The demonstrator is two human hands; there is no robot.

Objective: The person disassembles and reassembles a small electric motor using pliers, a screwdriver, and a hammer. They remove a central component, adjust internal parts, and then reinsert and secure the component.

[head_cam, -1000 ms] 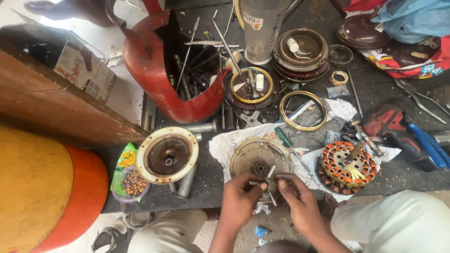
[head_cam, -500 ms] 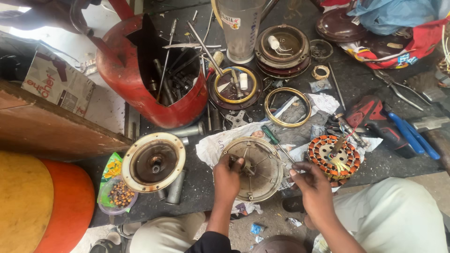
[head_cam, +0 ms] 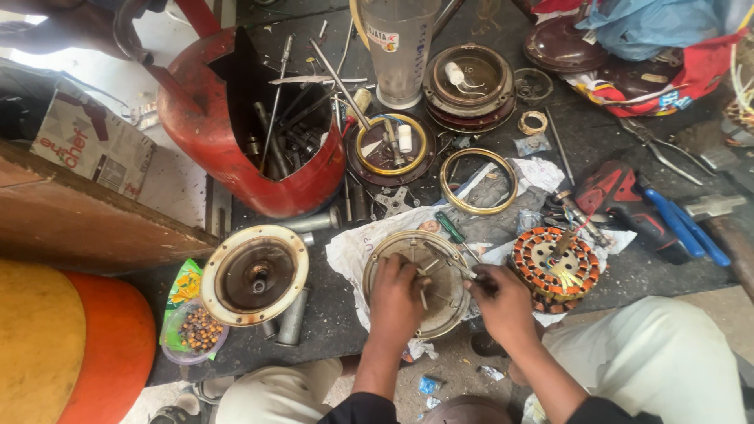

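A round metal fan motor cover (head_cam: 416, 259) lies on white paper on the dark floor in front of me. My left hand (head_cam: 397, 294) rests inside the cover, fingers pressing on its middle. My right hand (head_cam: 503, 302) sits at the cover's right rim and grips a thin metal tool (head_cam: 449, 261) whose tip reaches across the cover. Just right of that hand stands a copper-wound stator (head_cam: 556, 263) with orange and red coils.
A second round cover (head_cam: 253, 275) lies to the left, beside a bag of small beads (head_cam: 192, 330). A cut red cylinder (head_cam: 236, 149) holds rods and tools. Brass rings (head_cam: 477, 182), a green screwdriver (head_cam: 452, 228), a red drill (head_cam: 628, 200), blue-handled pliers (head_cam: 679, 224) and a clear jug (head_cam: 400, 47) lie around.
My view has shifted. My left hand moved from the cover's front edge onto its middle. My right hand swung out to the right, then came back to the rim with the thin tool.
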